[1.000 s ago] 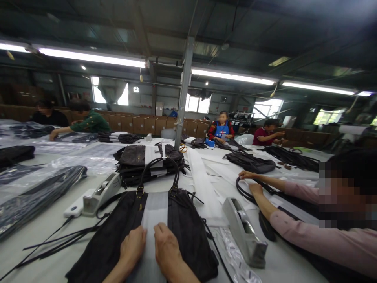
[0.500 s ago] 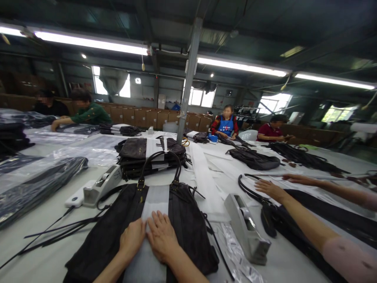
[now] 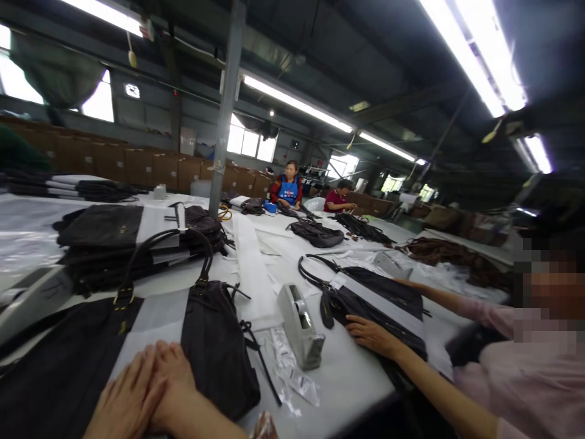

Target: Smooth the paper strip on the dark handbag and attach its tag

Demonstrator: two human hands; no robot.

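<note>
A dark handbag (image 3: 219,353) lies flat on the table in front of me, with a pale wrapping strip (image 3: 158,317) around its middle and its two handles (image 3: 158,244) pointing away. My left hand (image 3: 125,393) rests on the strip, fingers stretched out. Close against it, my right hand (image 3: 176,387) presses down on the same strip, its fingers partly covered by the left. Neither hand grips anything visible. A grey tape dispenser (image 3: 301,332) stands to the right of the bag, beside a crumpled clear plastic strip (image 3: 292,378).
Banded bags (image 3: 100,228) are stacked behind mine, and another tape dispenser (image 3: 34,305) is at left. On the right, a co-worker in pink (image 3: 525,372) handles another banded dark bag (image 3: 379,292). White sheets (image 3: 251,262) lie mid-table. A metal post (image 3: 223,122) rises beyond.
The view has swung right, showing more of the co-worker. My left hand has gone from bent fingers to flat, and my hands now overlap. The co-worker's hands have moved along their bag.
</note>
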